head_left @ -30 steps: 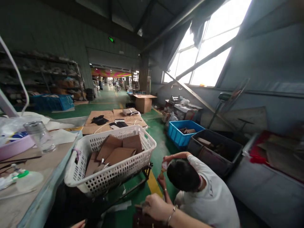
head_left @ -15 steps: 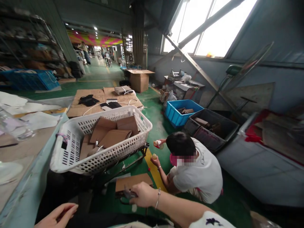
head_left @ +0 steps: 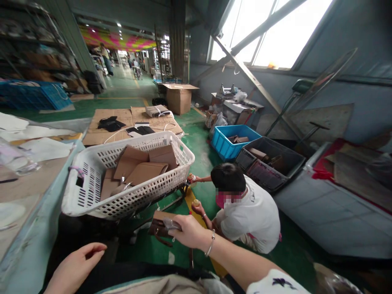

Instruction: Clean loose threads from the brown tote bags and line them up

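My right hand (head_left: 187, 231) is closed on a brown leather piece (head_left: 158, 226) with a metal clip, held out in front of me just below the white basket (head_left: 88, 187). My left hand (head_left: 76, 267) hangs low at the bottom left, fingers loosely curled, holding nothing that I can see. The basket holds several brown cardboard-coloured pieces (head_left: 143, 168). A person in a white shirt (head_left: 255, 215) crouches on the green floor to the right of my hand, with small objects in both hands.
A workbench (head_left: 27, 192) with papers and a glass jar runs along the left. A blue crate (head_left: 231, 139) and a dark crate (head_left: 271, 161) stand behind the crouching person. Flat cardboard (head_left: 122, 122) and a carton (head_left: 179, 98) lie farther back on the floor.
The camera has tipped down and my right hand has lifted the brown piece up towards the basket. My left hand came into view. The crouching person reached towards the basket's stand.
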{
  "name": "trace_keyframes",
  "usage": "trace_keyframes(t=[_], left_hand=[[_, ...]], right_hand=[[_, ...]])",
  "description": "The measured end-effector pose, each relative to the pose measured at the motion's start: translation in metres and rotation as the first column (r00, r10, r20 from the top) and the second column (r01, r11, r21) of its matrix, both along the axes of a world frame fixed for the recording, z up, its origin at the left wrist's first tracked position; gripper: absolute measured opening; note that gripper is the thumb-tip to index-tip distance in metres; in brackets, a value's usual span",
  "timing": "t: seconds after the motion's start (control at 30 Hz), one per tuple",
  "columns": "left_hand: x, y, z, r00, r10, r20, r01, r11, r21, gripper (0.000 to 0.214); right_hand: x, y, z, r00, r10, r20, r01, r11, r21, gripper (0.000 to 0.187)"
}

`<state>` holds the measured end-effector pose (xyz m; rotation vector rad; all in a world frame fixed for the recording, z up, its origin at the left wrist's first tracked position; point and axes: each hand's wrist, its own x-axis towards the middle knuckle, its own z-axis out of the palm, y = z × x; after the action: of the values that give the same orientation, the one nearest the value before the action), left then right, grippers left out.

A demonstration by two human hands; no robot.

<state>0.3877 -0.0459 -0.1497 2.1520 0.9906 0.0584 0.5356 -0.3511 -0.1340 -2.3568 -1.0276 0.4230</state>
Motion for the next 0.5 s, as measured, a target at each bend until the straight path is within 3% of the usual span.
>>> trace_keyframes(t=[0.1,0.3,0.5], left_hand=[[-0.006,0.006,-0.013,0.973,-0.190,-0.130,0.179,0.980,-0.091,0.022],[-0.021,0.021,-0.031,0.984,-0.166,-0.059,0.165,0.986,-0.019,0.021],[-0.024,0.023,-0.023,0.997,-0.018,-0.071,0.013,0.998,-0.064,0.022]], right_hand=[[-0.006,0.002,0.027,0.999,0.031,0.012,-0.032,0.995,0.096,0.026],[-0.027,0.020,0.063,0.986,0.159,0.053,-0.168,0.936,0.309,0.034],[-0.037,0.036,0.084,0.971,0.232,0.057,-0.229,0.836,0.498,0.035]])
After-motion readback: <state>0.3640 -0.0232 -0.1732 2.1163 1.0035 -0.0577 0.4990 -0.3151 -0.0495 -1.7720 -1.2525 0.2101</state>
